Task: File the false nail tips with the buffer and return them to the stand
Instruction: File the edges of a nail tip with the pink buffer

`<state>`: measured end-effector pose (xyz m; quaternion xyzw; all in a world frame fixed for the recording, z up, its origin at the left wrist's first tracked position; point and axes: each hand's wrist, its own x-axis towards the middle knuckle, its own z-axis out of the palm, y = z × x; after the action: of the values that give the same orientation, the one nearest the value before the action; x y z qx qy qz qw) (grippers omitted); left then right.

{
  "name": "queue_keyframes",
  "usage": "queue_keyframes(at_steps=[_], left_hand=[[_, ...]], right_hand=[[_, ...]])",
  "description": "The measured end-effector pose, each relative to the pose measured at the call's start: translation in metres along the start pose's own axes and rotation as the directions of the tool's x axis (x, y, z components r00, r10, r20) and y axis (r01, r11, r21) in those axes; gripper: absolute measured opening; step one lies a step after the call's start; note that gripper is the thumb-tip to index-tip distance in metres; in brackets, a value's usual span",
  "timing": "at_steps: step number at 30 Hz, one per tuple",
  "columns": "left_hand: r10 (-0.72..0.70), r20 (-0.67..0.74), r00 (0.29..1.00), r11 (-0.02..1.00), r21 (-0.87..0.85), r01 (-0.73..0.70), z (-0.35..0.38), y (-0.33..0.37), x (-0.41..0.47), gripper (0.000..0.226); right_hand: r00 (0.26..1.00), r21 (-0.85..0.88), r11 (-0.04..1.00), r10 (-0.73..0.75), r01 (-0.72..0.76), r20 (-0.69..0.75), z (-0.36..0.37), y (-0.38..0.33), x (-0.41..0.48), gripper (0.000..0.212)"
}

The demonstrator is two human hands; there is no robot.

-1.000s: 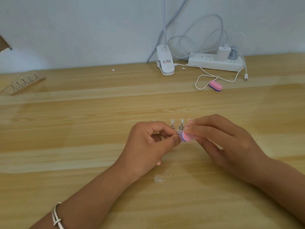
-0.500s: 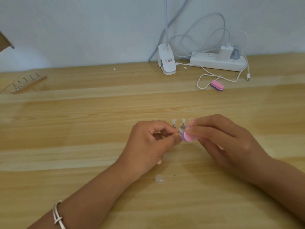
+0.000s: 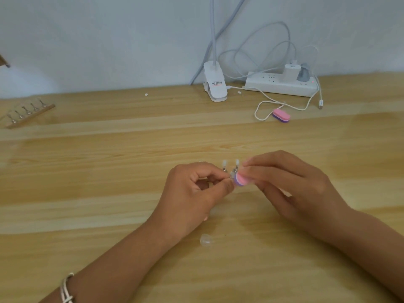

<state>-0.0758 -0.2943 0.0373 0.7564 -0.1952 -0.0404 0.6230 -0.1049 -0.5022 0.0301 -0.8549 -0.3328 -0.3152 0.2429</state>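
My left hand (image 3: 192, 193) pinches a small clear nail tip (image 3: 231, 174) between thumb and forefinger; the tip is mostly hidden. My right hand (image 3: 290, 189) grips a pink and purple buffer (image 3: 241, 179) whose end touches that tip. Just behind my fingers stands the nail stand, mostly hidden, with two clear tips on metal clips (image 3: 225, 166) showing above it. A loose clear nail tip (image 3: 206, 239) lies on the wooden table (image 3: 109, 171) near my left forearm.
A second wooden stand with bare metal clips (image 3: 27, 113) sits at the far left. At the back are a white lamp clamp (image 3: 215, 86), a power strip (image 3: 282, 84) with cables, and another pink buffer (image 3: 281, 115).
Both hands stay together at the same spot; the buffer has shifted only slightly against the tip. The view has drifted a little.
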Motion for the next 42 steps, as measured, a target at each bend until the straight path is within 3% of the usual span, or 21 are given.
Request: queue_keyframes(at_steps=[11,15,19,23,32,36,42], left_hand=[[0.022,0.011,1.000,0.999,-0.024,-0.021,0.000,0.003,-0.002,0.018],[0.033,0.001,0.999,0.999,0.024,-0.033,0.000,0.001,0.000,0.008],[0.091,-0.025,0.996,0.994,0.055,-0.090,0.001,0.000,0.000,0.017],[0.120,-0.014,0.993,0.983,0.143,-0.117,0.001,-0.002,-0.001,0.004],[0.161,-0.005,0.987,0.971,0.178,-0.158,0.001,-0.003,0.000,0.005],[0.164,0.000,0.986,0.974,0.156,-0.162,0.001,-0.004,0.000,0.004],[0.177,0.007,0.984,0.971,0.163,-0.176,0.001,-0.006,0.001,0.002]], right_hand=[[1.000,0.051,0.998,-0.027,0.026,0.014,0.004,-0.009,0.000,0.024],[1.000,0.009,1.000,0.024,-0.024,-0.008,-0.002,-0.003,0.002,0.022],[1.000,0.030,0.999,-0.012,0.012,-0.007,0.004,-0.012,0.002,0.023],[1.000,-0.019,1.000,0.009,-0.009,0.007,-0.003,-0.001,0.001,0.025],[0.999,-0.038,0.999,-0.012,0.014,0.035,-0.005,0.000,0.000,0.024],[0.993,-0.041,0.995,-0.093,0.096,0.066,0.001,-0.009,0.000,0.023],[0.998,-0.012,0.999,-0.044,0.045,0.033,-0.002,-0.004,0.000,0.022]])
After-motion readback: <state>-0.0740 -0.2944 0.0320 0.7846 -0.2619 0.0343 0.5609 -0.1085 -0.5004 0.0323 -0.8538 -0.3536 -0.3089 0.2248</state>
